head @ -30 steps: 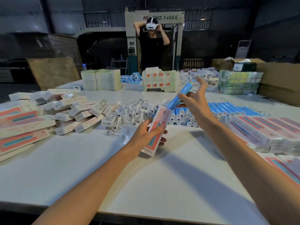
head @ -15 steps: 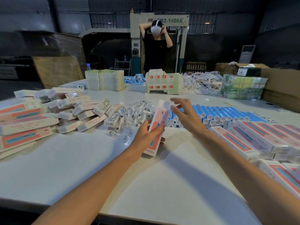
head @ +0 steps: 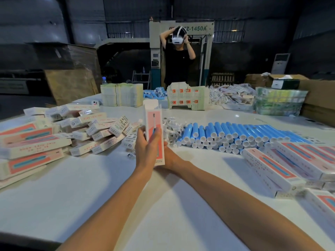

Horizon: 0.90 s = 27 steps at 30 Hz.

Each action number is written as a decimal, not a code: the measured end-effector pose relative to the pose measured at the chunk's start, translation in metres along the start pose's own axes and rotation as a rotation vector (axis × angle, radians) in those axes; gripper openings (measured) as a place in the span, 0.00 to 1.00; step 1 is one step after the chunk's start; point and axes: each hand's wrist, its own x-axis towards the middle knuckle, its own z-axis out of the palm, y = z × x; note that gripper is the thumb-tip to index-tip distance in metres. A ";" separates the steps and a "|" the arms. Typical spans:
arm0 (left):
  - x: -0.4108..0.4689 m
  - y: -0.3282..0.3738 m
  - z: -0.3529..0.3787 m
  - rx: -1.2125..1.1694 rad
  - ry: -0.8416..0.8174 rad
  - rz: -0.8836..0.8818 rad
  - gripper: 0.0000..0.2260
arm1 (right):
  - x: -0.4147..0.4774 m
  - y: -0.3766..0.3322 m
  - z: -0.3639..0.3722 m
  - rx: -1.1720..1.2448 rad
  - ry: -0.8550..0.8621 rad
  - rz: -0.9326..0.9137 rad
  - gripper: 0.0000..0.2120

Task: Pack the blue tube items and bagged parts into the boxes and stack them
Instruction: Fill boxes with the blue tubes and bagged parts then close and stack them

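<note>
My left hand (head: 146, 151) grips a tall white and coral box (head: 154, 120) upright over the table's middle, its top flap standing open. My right hand (head: 172, 158) lies behind the box's lower end, its fingers hidden. No tube shows above the box mouth. A row of blue tubes (head: 235, 133) with white caps lies to the right of the box. Clear bagged parts (head: 170, 127) are heaped just behind it.
Long boxes are stacked at the left (head: 30, 142) and the right (head: 290, 160), with small white boxes (head: 97, 127) heaped beside the left stack. Flat carton bundles (head: 121, 95) line the far edge of the white table (head: 163, 205). A person (head: 178, 57) in a headset stands beyond.
My right hand slid a blue tube down into the box, then dropped behind the box's lower end. My left hand raised the box upright.
</note>
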 end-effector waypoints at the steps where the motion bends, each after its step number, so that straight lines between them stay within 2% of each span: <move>1: 0.001 0.000 -0.001 -0.023 -0.002 -0.001 0.15 | 0.000 -0.001 0.003 -0.025 0.006 -0.010 0.13; 6: 0.001 0.000 -0.001 -0.110 -0.109 -0.034 0.11 | -0.005 0.000 0.003 -0.090 0.091 -0.073 0.12; 10: -0.003 0.002 0.006 -0.085 -0.158 -0.054 0.11 | -0.023 -0.003 -0.012 -0.101 0.135 -0.050 0.03; 12: -0.004 0.002 0.008 -0.125 -0.185 -0.124 0.15 | -0.034 -0.001 -0.032 -0.131 0.181 0.020 0.09; 15: -0.008 0.004 0.010 -0.215 -0.253 -0.212 0.22 | -0.056 -0.001 -0.078 -0.097 0.367 0.153 0.08; 17: -0.013 0.003 0.012 -0.272 -0.338 -0.247 0.24 | -0.074 -0.006 -0.113 0.023 0.520 0.221 0.07; 19: -0.019 0.000 0.015 -0.289 -0.416 -0.270 0.26 | -0.089 -0.020 -0.148 0.138 0.650 0.220 0.07; 21: -0.024 -0.003 0.019 -0.273 -0.470 -0.288 0.26 | -0.100 -0.039 -0.179 0.186 0.733 0.140 0.08; 24: -0.033 -0.007 0.025 -0.266 -0.544 -0.320 0.26 | -0.102 -0.066 -0.211 0.147 0.697 0.039 0.07; 27: -0.042 -0.011 0.030 -0.264 -0.586 -0.329 0.28 | -0.092 -0.082 -0.222 0.019 0.526 0.047 0.10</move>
